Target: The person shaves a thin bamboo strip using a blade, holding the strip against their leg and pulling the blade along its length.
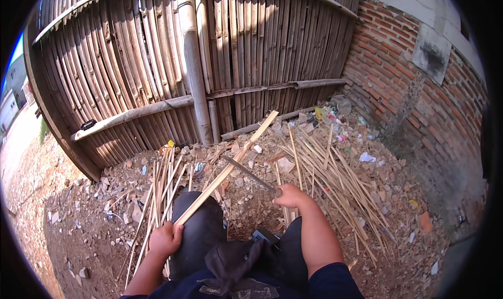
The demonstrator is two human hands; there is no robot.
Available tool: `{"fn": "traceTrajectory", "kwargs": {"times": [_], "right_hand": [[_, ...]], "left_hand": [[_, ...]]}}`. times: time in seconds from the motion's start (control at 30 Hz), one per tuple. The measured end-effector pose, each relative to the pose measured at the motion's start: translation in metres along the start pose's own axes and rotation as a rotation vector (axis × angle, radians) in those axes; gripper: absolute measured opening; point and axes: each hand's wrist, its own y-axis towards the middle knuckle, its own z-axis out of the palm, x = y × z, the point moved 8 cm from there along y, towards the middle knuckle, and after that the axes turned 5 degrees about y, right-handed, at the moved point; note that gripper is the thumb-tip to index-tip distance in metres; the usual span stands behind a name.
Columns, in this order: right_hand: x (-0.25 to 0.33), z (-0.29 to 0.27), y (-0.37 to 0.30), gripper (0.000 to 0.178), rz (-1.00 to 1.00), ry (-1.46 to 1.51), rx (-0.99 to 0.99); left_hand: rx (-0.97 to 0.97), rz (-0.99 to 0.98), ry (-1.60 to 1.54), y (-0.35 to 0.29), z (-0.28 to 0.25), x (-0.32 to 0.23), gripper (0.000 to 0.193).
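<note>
Between the two hands a long bamboo strip (230, 165) slants up and away, its near end clenched in the left hand (165, 240) beside the knee. The right hand (290, 196) grips a blade (250, 174) whose edge meets the strip midway: apparently shaving it, calling next for a steady push along the grain. The blade's handle is hidden inside the fist.

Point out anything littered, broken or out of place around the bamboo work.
Litter stands out: bits of coloured plastic and paper lie among rubble at the foot of the red brick wall. Split bamboo strips sprawl unevenly. The left hand grips a long pale bamboo slat; the right hand holds a dark blade.
</note>
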Motion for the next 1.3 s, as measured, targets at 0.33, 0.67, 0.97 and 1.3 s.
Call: {"fn": "traceTrajectory", "kwargs": {"times": [0.33,0.67,0.97,1.3], "right_hand": [[0.022,0.008,-0.009,0.060,0.039,0.015,0.136],[-0.008,-0.018,-0.009,0.066,0.090,0.038,-0.042],[0.008,-0.006,-0.008,0.062,0.090,0.082,0.012],[-0.003,-0.004,-0.003,0.064,0.072,0.081,0.000]], "left_hand": [[-0.010,-0.008,-0.044,-0.001,-0.006,-0.004,0.044],[-0.003,-0.006,-0.031,0.000,-0.003,-0.002,0.045],[-0.064,0.023,-0.037,-0.001,0.000,0.002,0.043],[-0.051,0.012,-0.040,0.001,-0.001,0.000,0.043]]}}
